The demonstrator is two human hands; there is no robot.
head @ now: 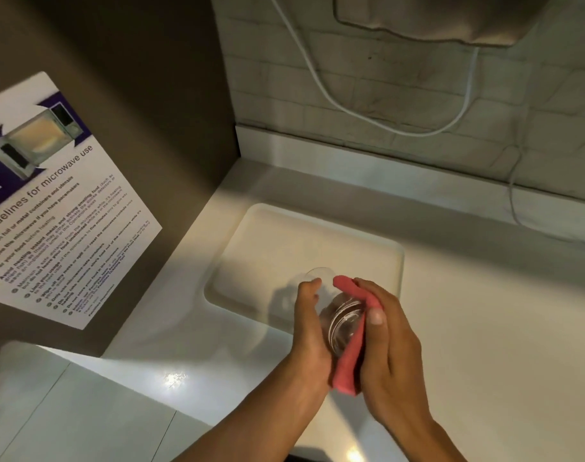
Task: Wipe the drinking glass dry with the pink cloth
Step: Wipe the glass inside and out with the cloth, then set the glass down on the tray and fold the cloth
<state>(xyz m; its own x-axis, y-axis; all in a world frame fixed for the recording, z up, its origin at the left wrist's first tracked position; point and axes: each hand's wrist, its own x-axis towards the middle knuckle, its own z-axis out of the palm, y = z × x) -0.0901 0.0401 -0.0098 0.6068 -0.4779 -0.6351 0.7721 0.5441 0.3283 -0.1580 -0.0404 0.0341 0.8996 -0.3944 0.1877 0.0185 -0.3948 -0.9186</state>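
**Glass cradled between both hands, pink cloth pressed to its side**

Looking across from the left, I first see a microwave-use notice (61,201) stuck on the brown side panel (157,95), printed with a picture of a microwave and lines of guidelines. Below it runs the pale desk (484,311), glossy, with two bright glints of light near the front edge. Set on the desk, just right of the panel, is a shallow cream tray (284,235) with rounded corners.

Over the tray's near edge I see my left hand (309,323) wrapped around the drinking glass (342,323), fingers curled on its left side and thumb up near the rim. The glass is clear, lifted off the desk, tilted so its open mouth points away from me and toward the tray. Against its right side lies the pink cloth (349,358), folded over the rim at the top and hanging down past the base. My right hand (389,348) grips that cloth, palm pressing it flat onto the glass, thumb lying along the cloth's outer face. Both hands are therefore closed, one on glass, one on cloth.

Behind, a white cable (377,118) loops across the grey tiled wall (417,95), and a grey appliance (434,18) hangs at the top right.
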